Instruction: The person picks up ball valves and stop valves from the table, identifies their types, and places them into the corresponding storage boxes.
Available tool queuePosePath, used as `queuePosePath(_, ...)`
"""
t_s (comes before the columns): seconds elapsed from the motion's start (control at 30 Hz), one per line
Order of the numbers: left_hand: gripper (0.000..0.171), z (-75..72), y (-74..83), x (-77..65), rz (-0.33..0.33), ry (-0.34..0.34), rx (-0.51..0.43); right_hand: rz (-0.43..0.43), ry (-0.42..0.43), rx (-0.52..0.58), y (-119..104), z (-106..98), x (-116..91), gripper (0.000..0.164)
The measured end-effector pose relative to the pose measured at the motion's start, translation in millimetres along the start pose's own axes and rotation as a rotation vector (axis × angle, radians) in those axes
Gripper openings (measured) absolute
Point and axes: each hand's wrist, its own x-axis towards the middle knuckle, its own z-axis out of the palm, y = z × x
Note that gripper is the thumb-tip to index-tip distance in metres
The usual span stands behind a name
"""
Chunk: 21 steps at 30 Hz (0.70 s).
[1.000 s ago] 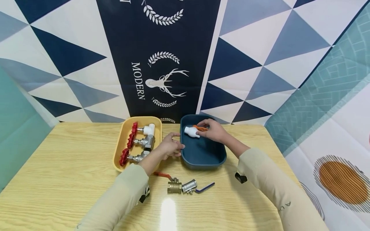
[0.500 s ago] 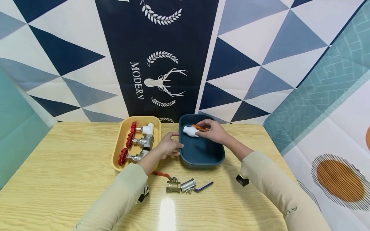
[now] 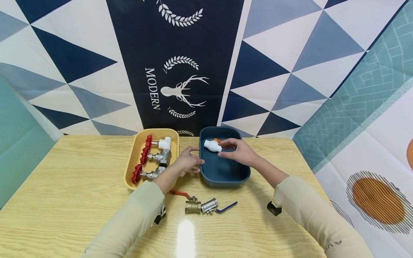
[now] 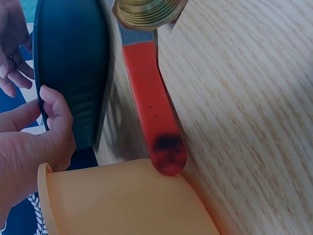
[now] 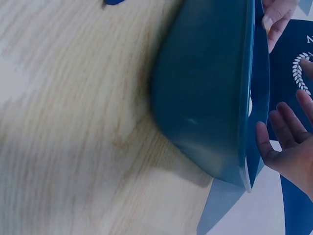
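My left hand (image 3: 189, 162) pinches the left rim of the dark blue bin (image 3: 227, 182) between thumb and fingers; the left wrist view shows this grip (image 4: 54, 115). Inside that bin, toward the back, lies a white plastic ball valve (image 3: 212, 146) with an orange handle (image 3: 217, 140), partly hidden behind my right hand (image 3: 239, 152). The right hand is over the bin, its thumb and fingers spread apart and holding nothing. In the right wrist view the right fingers (image 5: 288, 125) are extended beside the bin's rim.
Left of the blue bin stands a yellow bin (image 3: 129, 166) with several valves (image 3: 161, 157) bearing red handwheels. In front lie a brass ball valve (image 3: 192, 206) with a red lever (image 4: 151, 98) and a silver ball valve (image 3: 209, 205) with a blue lever. A patterned backdrop (image 3: 180, 53) rises behind the table.
My right hand has let go of the white ball valve's orange handle and drawn slightly back to the right, fingers spreading. The left hand keeps its hold on the rim.
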Motion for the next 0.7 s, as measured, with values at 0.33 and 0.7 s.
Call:
queuePosePath(0.33,0.061,0.0,3.1,-1.7,-0.015,-0.001,0.009,0.011,-0.031,0.062,-5.2,5.0,-16.5,0.045)
queuePosePath(0.7,0.059,0.8,2.7,-1.1,-0.016,0.006,0.019,-0.018,-0.101,0.123,-15.3,13.8,-38.1,0.045)
